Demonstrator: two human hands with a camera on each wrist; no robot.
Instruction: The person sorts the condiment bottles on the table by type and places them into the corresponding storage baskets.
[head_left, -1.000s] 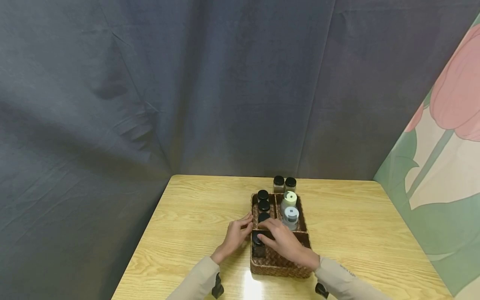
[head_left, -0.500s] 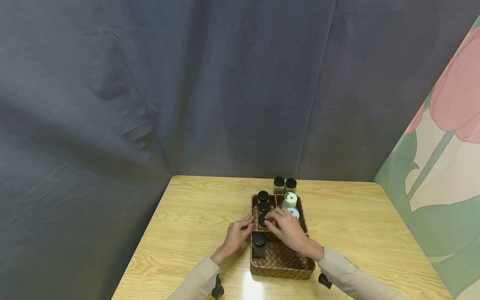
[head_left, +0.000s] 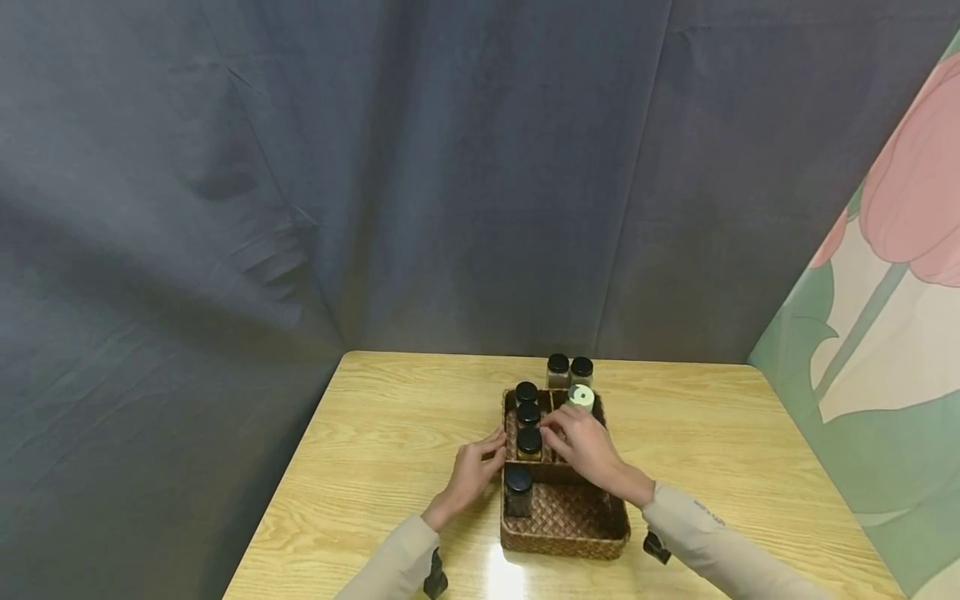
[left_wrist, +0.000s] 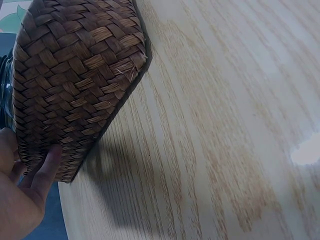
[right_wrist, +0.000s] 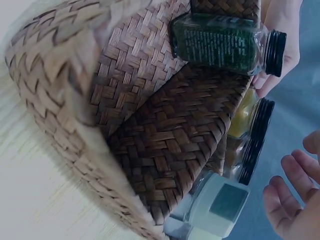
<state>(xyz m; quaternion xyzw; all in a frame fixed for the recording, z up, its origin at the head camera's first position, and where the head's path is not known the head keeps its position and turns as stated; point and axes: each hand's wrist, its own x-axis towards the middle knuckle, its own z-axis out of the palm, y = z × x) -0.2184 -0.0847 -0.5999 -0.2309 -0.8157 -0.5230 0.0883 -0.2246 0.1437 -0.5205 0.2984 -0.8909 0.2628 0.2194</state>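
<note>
A brown woven basket (head_left: 564, 546) with compartments stands on the table. My left hand (head_left: 468, 473) rests its extended fingertips against the basket's left side; in the left wrist view a finger (left_wrist: 47, 172) lies along the outer wall. My right hand (head_left: 588, 450) is over the back right compartment, fingers bent loosely, holding nothing. Just left of its fingertips, a black-lidded spice jar (head_left: 529, 443) with yellow contents stands in the back left compartment. Two more black-lidded jars (head_left: 528, 414) stand behind it. A jar of green flakes (right_wrist: 215, 45) stands in the front compartment's left corner.
A pale-lidded container (head_left: 581, 396) stands in the back right compartment; another white-lidded one (right_wrist: 220, 200) is hidden by my right hand in the head view. Two black-lidded jars (head_left: 558, 367) stand behind the basket, near the table's back edge. A dark curtain (head_left: 480, 183) hangs behind.
My right hand has let go of the yellow jar and moved away to the right, uncovering its lid and the front jar. My left hand has stayed at the basket's side.
</note>
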